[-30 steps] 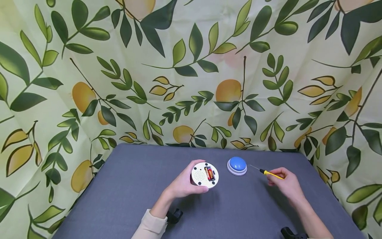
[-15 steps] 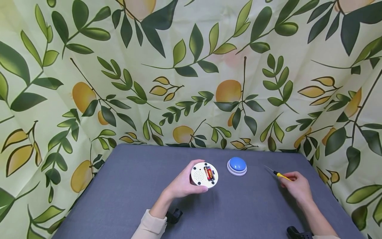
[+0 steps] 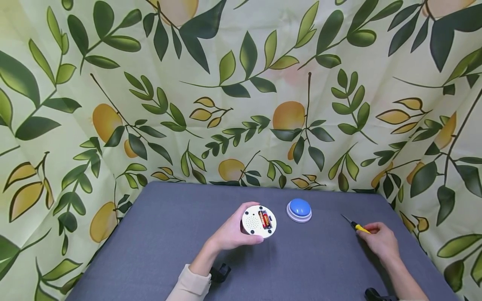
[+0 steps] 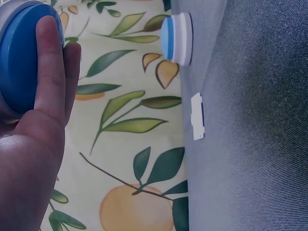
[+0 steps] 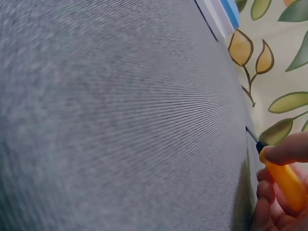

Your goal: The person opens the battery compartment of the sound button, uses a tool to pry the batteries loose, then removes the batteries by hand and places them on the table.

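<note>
Above the grey table (image 3: 180,234), the left hand (image 3: 234,230) grips a round white-and-blue button unit (image 3: 252,221), red batteries (image 3: 265,219) exposed; well rightward, the right hand (image 3: 383,243) holds a yellow-handled screwdriver (image 3: 361,228), long axis pointing far-left.

No words, brands or numbers can be read from where I stand. The likeliest place for them is a pair of red batteries (image 3: 266,220), side by side in the white underside of a button (image 3: 251,223), but their wrappers are too small in view for any lettering on them to be made out.
</note>
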Tool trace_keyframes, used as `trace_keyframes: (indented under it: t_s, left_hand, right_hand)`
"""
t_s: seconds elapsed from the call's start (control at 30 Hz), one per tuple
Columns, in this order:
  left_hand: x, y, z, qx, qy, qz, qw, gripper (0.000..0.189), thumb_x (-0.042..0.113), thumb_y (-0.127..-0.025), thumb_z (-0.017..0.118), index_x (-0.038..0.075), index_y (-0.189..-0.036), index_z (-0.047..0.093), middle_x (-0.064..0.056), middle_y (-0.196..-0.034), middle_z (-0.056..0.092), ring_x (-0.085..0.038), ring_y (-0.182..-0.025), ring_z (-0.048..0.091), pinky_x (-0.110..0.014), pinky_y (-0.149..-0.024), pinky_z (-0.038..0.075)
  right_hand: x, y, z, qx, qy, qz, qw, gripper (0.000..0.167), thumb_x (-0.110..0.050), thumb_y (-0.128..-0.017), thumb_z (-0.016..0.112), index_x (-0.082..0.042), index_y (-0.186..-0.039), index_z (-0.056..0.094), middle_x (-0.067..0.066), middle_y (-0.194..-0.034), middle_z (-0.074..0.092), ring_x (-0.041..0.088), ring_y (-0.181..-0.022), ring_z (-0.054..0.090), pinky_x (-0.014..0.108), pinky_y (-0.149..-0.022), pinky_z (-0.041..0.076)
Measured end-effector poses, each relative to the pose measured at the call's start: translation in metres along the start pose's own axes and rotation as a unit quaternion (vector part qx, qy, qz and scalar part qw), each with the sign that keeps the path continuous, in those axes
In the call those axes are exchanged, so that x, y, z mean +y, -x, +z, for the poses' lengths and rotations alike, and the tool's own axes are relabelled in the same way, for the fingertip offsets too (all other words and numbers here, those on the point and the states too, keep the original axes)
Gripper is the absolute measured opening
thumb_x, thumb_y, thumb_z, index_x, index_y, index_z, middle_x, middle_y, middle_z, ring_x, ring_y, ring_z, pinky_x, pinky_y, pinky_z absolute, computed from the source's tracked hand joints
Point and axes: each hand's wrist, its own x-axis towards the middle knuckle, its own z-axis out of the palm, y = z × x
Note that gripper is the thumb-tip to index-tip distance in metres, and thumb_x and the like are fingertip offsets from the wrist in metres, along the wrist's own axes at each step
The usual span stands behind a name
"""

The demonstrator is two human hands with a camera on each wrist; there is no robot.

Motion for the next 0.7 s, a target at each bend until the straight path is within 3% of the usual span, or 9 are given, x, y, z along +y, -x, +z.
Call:
trace_keyframes:
  t_s: [0.2, 0.4, 0.7]
  left_hand:
    - [0.0001, 0.0004, 0.0016, 0.000, 0.000, -0.007, 1.0000, 0.089, 0.023, -0.076, 0.087, 0.011, -0.150, 0.038, -0.001, -0.129, 0.055, -0.020, -0.113, 0.054, -0.031, -0.097, 0.044]
    - [-0.0007, 0.0005, 0.0012, -0.002, 0.003, -0.010, 0.9999, 0.086, 0.023, -0.076, 0.087, 0.019, -0.148, 0.040, 0.000, -0.129, 0.055, -0.019, -0.113, 0.055, -0.030, -0.096, 0.045]
    - [0.0004, -0.0003, 0.0001, -0.004, 0.003, -0.006, 1.0000, 0.091, 0.023, -0.077, 0.086, 0.008, -0.151, 0.036, -0.001, -0.129, 0.054, -0.019, -0.113, 0.055, -0.030, -0.096, 0.045]
  right_hand:
    - [0.0008, 0.0007, 0.0056, 0.009, 0.019, -0.004, 0.9998, 0.037, -0.017, -0.087, 0.075, 0.010, -0.107, 0.060, 0.016, -0.085, 0.064, 0.028, -0.075, 0.059, 0.033, -0.059, 0.042]
    - [0.0005, 0.0027, 0.0078, 0.011, 0.044, -0.023, 0.9987, 0.035, -0.020, -0.088, 0.073, 0.010, -0.103, 0.062, 0.014, -0.081, 0.064, 0.027, -0.072, 0.058, 0.034, -0.059, 0.041]
    - [-0.0046, 0.0027, 0.0068, 0.002, 0.080, -0.041, 0.9959, 0.035, -0.020, -0.089, 0.071, 0.011, -0.102, 0.062, 0.019, -0.083, 0.065, 0.035, -0.078, 0.061, 0.040, -0.061, 0.044]
